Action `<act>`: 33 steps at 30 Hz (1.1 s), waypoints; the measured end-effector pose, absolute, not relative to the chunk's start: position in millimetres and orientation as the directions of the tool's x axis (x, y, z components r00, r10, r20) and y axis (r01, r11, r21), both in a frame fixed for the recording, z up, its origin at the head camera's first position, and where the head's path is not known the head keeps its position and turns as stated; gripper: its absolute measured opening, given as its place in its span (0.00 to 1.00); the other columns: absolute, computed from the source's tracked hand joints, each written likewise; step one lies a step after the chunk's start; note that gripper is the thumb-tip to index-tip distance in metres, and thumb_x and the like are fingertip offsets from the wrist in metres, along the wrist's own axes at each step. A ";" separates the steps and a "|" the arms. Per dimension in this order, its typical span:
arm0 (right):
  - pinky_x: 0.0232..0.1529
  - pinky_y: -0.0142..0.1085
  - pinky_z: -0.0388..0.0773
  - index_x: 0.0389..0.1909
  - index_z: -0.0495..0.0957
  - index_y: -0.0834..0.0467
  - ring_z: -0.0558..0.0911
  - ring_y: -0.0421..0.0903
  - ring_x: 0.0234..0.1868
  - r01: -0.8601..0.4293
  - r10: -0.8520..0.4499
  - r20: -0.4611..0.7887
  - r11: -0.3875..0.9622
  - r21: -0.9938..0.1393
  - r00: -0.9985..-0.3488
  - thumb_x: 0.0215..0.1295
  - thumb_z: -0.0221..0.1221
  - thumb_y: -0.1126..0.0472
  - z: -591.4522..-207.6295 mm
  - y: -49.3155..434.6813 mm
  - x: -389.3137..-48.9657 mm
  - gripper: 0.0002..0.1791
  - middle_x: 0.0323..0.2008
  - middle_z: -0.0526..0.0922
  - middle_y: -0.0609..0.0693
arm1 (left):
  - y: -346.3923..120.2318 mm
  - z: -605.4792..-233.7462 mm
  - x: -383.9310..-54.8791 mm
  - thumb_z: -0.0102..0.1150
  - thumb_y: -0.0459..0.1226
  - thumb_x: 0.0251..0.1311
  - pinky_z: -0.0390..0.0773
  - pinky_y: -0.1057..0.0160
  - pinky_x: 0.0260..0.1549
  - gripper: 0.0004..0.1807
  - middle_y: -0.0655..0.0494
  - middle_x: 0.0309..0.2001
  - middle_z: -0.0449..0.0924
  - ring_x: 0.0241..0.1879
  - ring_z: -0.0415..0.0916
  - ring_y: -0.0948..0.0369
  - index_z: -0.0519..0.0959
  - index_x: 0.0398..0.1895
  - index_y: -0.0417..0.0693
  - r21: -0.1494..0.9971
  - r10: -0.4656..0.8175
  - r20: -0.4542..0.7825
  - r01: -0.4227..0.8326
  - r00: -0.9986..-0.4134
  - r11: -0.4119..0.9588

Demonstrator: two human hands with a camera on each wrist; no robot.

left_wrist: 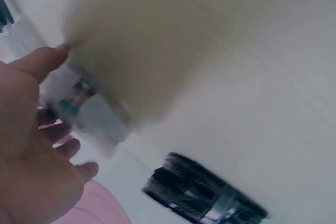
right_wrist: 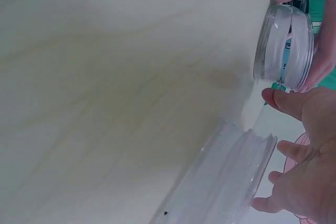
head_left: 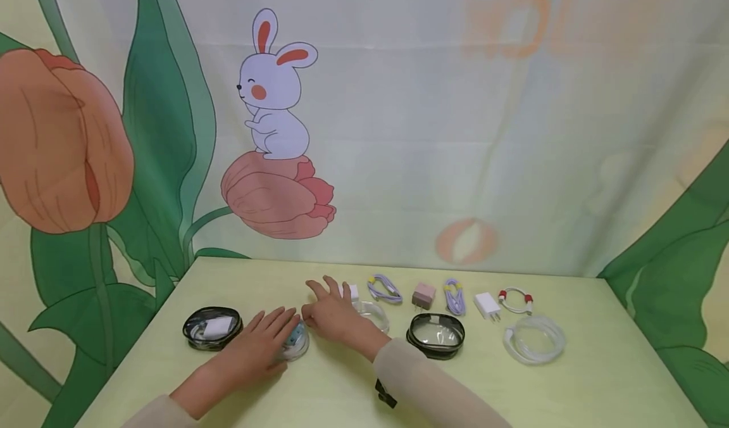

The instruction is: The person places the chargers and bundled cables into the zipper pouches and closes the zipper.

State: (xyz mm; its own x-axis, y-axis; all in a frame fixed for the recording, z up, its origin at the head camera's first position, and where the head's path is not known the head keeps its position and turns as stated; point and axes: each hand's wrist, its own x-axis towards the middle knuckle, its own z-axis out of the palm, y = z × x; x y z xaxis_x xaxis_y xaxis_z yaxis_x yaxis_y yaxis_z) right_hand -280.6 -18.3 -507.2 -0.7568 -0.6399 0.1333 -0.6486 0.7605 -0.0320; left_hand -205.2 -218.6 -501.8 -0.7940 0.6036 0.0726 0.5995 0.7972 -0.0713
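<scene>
My left hand [head_left: 259, 346] lies over a clear round pouch [head_left: 297, 351] on the table, its thumb round the near rim. Something blue shows inside the pouch, and the right wrist view shows its clear wall [right_wrist: 275, 45] side on. My right hand [head_left: 333, 314] reaches across from the right. Its thumb and index finger are bent together at the pouch's right edge, while the other fingers spread out. What lies between those fingertips is hidden. Just beyond the right hand are a white charger [head_left: 354, 292] and another clear round pouch [head_left: 378, 314].
A black-rimmed round pouch [head_left: 196, 336] with white things inside lies left. Another black-rimmed pouch [head_left: 435, 351] and a clear pouch [head_left: 535, 355] lie right. Behind are purple cables [head_left: 387, 289], a pink charger [head_left: 423, 295], a white charger [head_left: 487, 304] and a red-ended white cable [head_left: 517, 290].
</scene>
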 end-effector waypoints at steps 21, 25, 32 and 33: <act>0.64 0.63 0.67 0.40 0.86 0.36 0.63 0.62 0.72 -0.685 -0.681 0.076 0.724 -0.076 -0.728 0.70 0.64 0.50 -500.8 1.6 -265.6 0.04 0.73 0.67 0.48 | -210.1 -510.3 -207.3 0.68 0.52 0.62 0.72 0.40 0.60 0.40 0.41 0.68 0.69 0.68 0.65 0.43 0.69 0.70 0.38 -0.138 0.511 0.079 0.498 -0.856 0.856; 0.63 0.65 0.66 0.42 0.87 0.37 0.63 0.63 0.72 -0.662 -0.652 0.120 0.746 -0.073 -0.749 0.71 0.62 0.49 -505.3 -1.2 -270.7 0.05 0.72 0.68 0.49 | -208.9 -510.3 -208.8 0.68 0.53 0.62 0.68 0.37 0.62 0.41 0.37 0.68 0.67 0.69 0.63 0.41 0.68 0.69 0.35 -0.136 0.504 0.099 0.490 -0.858 0.861; 0.64 0.66 0.65 0.39 0.87 0.38 0.62 0.62 0.72 -0.621 -0.608 0.145 0.781 -0.070 -0.781 0.70 0.63 0.50 -508.9 -4.1 -281.8 0.04 0.71 0.69 0.49 | -216.0 -511.3 -212.8 0.63 0.49 0.66 0.62 0.40 0.70 0.44 0.39 0.78 0.55 0.76 0.54 0.42 0.58 0.76 0.33 -0.062 0.604 0.061 0.601 -0.795 0.797; 0.64 0.66 0.65 0.39 0.87 0.38 0.62 0.62 0.73 -0.620 -0.608 0.140 0.782 -0.068 -0.782 0.70 0.63 0.50 -509.1 -3.8 -282.6 0.04 0.71 0.69 0.49 | -216.4 -511.9 -213.6 0.62 0.49 0.67 0.61 0.39 0.70 0.44 0.39 0.78 0.54 0.77 0.53 0.43 0.57 0.77 0.33 -0.046 0.612 0.052 0.610 -0.789 0.791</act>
